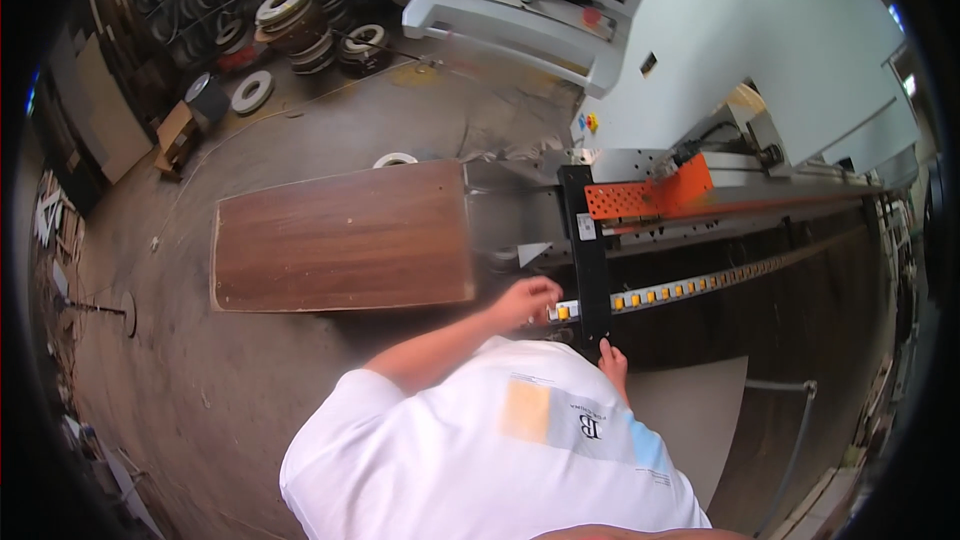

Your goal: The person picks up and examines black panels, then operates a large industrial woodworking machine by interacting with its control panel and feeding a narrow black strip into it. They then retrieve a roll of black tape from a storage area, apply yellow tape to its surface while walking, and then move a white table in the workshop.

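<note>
My left hand (528, 302) hovers by the near end of a rail of yellow rollers (690, 288), its fingers loosely bent and nothing visible in them. A black flat bar (588, 270) crosses over that rail, with a small white label on it. At the bar's end closest to my body is my right hand (614, 365), fingers closed against it; part of the grip is hidden. An orange perforated guard (650, 192) sits on the machine beyond the bar. To the left, a brown wood-grain panel (340, 238) lies flat on a support I cannot see.
A grey machine cabinet (770, 40) and a control console (520, 20) with buttons and a screen stand at the far right. Rolls of edging (290, 15) are stacked at the far left. A pale grey sheet (690, 420) is at my right, beside a metal tube frame (800, 440).
</note>
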{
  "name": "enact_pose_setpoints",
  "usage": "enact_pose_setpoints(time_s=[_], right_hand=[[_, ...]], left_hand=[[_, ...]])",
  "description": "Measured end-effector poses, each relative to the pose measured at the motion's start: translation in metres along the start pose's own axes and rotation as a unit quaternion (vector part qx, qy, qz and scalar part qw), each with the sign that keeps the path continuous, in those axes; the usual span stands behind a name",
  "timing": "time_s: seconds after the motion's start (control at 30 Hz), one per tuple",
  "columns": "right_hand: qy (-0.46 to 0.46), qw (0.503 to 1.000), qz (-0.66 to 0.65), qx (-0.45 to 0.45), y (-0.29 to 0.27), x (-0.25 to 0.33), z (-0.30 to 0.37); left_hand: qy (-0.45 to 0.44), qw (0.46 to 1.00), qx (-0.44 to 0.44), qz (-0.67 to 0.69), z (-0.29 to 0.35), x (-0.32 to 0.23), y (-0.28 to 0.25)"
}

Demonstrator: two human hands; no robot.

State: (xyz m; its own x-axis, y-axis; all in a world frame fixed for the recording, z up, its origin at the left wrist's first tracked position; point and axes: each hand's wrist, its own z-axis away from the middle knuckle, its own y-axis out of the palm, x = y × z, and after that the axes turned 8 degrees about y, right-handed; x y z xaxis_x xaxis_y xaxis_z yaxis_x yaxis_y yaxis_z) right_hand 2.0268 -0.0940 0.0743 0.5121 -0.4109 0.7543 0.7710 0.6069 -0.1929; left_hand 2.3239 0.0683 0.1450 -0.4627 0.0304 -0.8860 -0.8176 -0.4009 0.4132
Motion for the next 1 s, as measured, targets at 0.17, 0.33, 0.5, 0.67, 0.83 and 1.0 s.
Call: enact_pose_setpoints(time_s=[0.17,0.33,0.5,0.67,0.83,1.0], right_hand=[[-0.016,1.000,0.016,-0.011,0.002,-0.005,-0.006],[-0.103,0.991,0.042,-0.080,-0.009,0.012,-0.006],[-0.190,0.979,-0.069,0.026,0.005,0.131,0.039],[-0.312,0.924,-0.020,0.220,0.059,0.264,0.122],[-0.404,0.850,0.112,0.319,0.096,0.337,0.170],[-0.376,0.880,0.059,0.285,0.117,0.330,0.173]], left_hand=[[0.266,0.767,0.000,0.585,-0.018,-0.139,0.015],[0.299,0.667,0.075,0.678,0.001,-0.232,0.033],[0.247,0.613,0.141,0.737,0.008,-0.252,0.060],[0.210,0.600,0.160,0.755,0.012,-0.260,0.088],[0.198,0.599,0.177,0.756,0.011,-0.252,0.094],[0.153,0.564,0.186,0.790,0.013,-0.236,0.096]])
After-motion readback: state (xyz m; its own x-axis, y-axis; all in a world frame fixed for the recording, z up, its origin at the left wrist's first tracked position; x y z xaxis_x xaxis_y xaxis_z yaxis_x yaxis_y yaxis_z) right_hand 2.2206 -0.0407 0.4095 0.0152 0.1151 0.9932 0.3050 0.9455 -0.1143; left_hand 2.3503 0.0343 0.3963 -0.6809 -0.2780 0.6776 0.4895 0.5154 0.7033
